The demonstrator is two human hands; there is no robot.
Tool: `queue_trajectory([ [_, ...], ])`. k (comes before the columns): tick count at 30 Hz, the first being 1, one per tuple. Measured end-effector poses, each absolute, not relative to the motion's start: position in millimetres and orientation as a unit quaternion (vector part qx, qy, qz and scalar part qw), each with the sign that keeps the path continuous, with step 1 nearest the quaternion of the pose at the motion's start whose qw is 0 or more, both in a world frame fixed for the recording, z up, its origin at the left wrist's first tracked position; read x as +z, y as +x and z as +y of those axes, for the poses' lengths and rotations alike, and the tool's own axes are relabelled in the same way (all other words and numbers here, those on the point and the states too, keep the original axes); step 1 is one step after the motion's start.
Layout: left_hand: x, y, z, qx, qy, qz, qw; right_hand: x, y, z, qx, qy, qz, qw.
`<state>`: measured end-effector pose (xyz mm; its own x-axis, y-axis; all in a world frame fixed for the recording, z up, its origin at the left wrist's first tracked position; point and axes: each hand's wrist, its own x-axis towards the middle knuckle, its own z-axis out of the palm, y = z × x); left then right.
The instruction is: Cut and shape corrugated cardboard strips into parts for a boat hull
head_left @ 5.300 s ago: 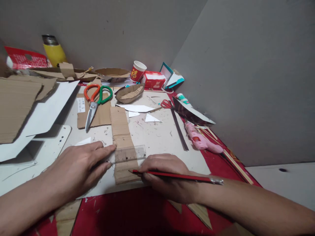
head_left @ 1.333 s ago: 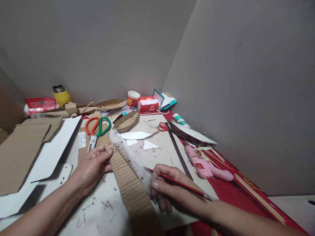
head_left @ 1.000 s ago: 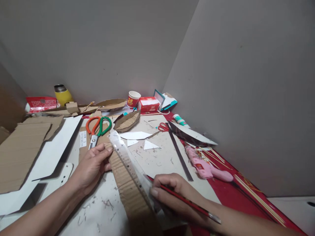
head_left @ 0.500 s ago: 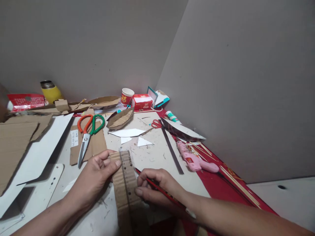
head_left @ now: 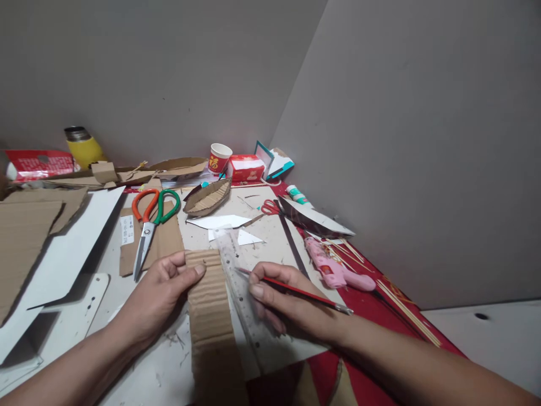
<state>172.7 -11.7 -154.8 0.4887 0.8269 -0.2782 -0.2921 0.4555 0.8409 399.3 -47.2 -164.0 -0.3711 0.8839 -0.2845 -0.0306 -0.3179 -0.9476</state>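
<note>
A long strip of corrugated cardboard [head_left: 211, 321] runs from near the frame's bottom up to my left hand [head_left: 163, 290], whose thumb and fingers pinch its far end. A clear plastic ruler [head_left: 239, 282] lies just right of the strip, tilted along it. My right hand [head_left: 281, 296] rests on the ruler's right side and grips a red pencil [head_left: 296, 290], its tip pointing left near the ruler's edge. Both hands lie on a scuffed white board [head_left: 274, 254].
Orange and green scissors [head_left: 150, 217] lie on a cardboard piece behind my left hand. A cardboard boat shape [head_left: 207, 198], white paper scraps, small red scissors [head_left: 268, 207], a dark strip, a pink glue gun [head_left: 336, 272], skewers, a paper cup [head_left: 220, 158] and cardboard sheets surround the board.
The ruler has come off the cardboard strip and now lies beside it on the right. My right hand has moved right with the pencil. My left hand still pinches the strip's far end.
</note>
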Motion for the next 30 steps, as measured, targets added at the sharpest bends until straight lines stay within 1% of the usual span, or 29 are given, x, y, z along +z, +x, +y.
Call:
queue_trajectory([
  [6, -153, 173, -12, 0.346, 0.383, 0.357, 0.778, -163, 399, -49, 0.666, -0.454, -0.510, 0.302],
  [15, -154, 175, -12, 0.335, 0.369, 0.341, 0.797, -165, 395, -48, 0.666, -0.468, -0.499, 0.295],
  [30, -156, 174, -13, 0.333, 0.377, 0.347, 0.792, -165, 387, -49, 0.684, -0.475, -0.470, 0.294],
])
